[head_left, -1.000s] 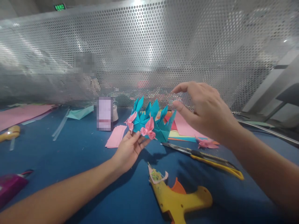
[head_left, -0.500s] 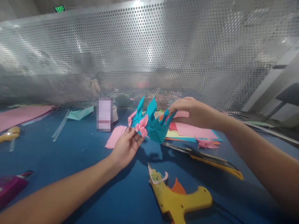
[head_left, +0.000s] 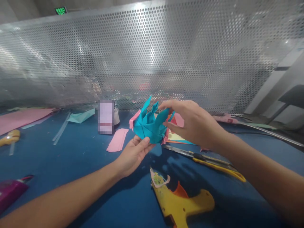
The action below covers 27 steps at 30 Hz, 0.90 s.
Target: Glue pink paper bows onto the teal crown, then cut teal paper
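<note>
A teal folded-paper crown (head_left: 150, 128) with upright points is held above the table. Pink folded-paper pieces show at its left edge and lower right. My left hand (head_left: 135, 155) grips it from below, thumb on the near side and fingers underneath. At the crown's right side, my right hand (head_left: 192, 120) curls its fingers and thumb around a teal point; the contact is partly hidden. Below lies a yellow glue gun (head_left: 182, 202) with an orange trigger. Tweezers (head_left: 178, 150) and a yellow-handled tool (head_left: 218, 166) rest under my right forearm.
Pink paper strips (head_left: 117, 140) lie left of my hands, near a phone (head_left: 106, 117) propped upright. Coloured paper sheets (head_left: 180, 137) sit behind the crown. A purple object (head_left: 11, 193) is at left. A perforated metal screen (head_left: 152, 57) stands along the back.
The crown has turned, so a plain teal face is toward me and the pink flower has left the front. My left thumb shifted right along it; my right hand came nearer and lower.
</note>
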Available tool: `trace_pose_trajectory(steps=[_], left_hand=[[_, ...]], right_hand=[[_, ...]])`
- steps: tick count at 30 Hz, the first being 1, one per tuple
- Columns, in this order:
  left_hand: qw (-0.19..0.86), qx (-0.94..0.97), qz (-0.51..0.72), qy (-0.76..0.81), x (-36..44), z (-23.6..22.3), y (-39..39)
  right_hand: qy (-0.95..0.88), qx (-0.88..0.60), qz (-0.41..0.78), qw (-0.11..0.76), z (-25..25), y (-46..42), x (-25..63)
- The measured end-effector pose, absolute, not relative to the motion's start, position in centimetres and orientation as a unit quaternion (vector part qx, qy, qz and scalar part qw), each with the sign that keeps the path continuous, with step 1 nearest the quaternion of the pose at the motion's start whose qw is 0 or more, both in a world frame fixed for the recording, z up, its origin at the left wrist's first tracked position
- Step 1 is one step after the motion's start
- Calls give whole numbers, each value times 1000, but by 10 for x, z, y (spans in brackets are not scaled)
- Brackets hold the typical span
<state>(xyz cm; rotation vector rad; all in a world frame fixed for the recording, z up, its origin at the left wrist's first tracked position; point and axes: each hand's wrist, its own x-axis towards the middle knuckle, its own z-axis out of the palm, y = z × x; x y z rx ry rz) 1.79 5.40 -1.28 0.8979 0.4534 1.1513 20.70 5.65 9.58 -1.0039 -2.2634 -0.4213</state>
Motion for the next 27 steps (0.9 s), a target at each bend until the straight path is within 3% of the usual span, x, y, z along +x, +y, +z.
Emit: trace_pose_trajectory(steps=[4, 11, 15, 27], left_hand=[[728, 364, 533, 230, 16, -12, 59], [736, 332, 541, 237, 17, -14, 64], [722, 293, 568, 265, 16, -15, 65], [708, 275, 580, 293, 15, -18, 67]], right_hand=[[-838, -411, -177, 311, 85, 41, 212], [-885, -422, 198, 23, 50, -12, 244], [-839, -456, 289, -64, 52, -24, 248], [-883, -409, 220, 60, 21, -27, 233]])
